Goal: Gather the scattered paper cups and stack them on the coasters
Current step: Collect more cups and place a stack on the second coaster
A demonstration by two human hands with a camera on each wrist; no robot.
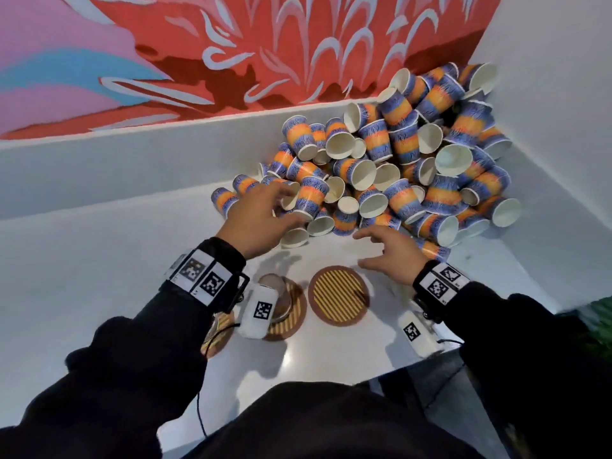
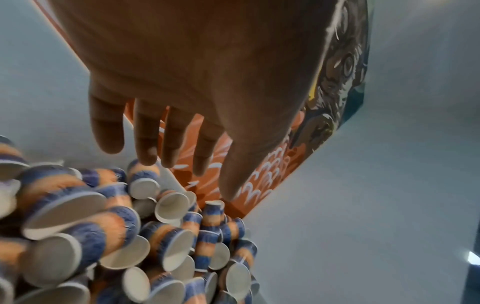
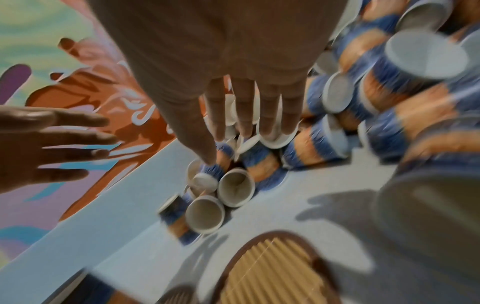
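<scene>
Many blue-and-orange paper cups [image 1: 397,167] lie heaped in the table's back right corner. My left hand [image 1: 284,207] hovers with fingers spread over the heap's near left edge; the left wrist view shows its fingers [image 2: 145,144] straight above the cups [image 2: 103,226], holding nothing. My right hand [image 1: 359,249] is open just in front of the heap, its fingers [image 3: 244,115] stretched towards loose cups [image 3: 233,189]. A round brown coaster with yellow stripes [image 1: 338,294] lies bare below the right hand. A second coaster [image 1: 291,313] and a third [image 1: 218,329] are partly hidden by my left wrist.
The white table [image 1: 99,260] is boxed in by a low white ledge [image 1: 132,160] at the back and a white wall [image 1: 546,127] on the right. A painted red and pink wall [image 1: 231,44] rises behind the ledge. The table's front edge [image 1: 381,376] is near my body.
</scene>
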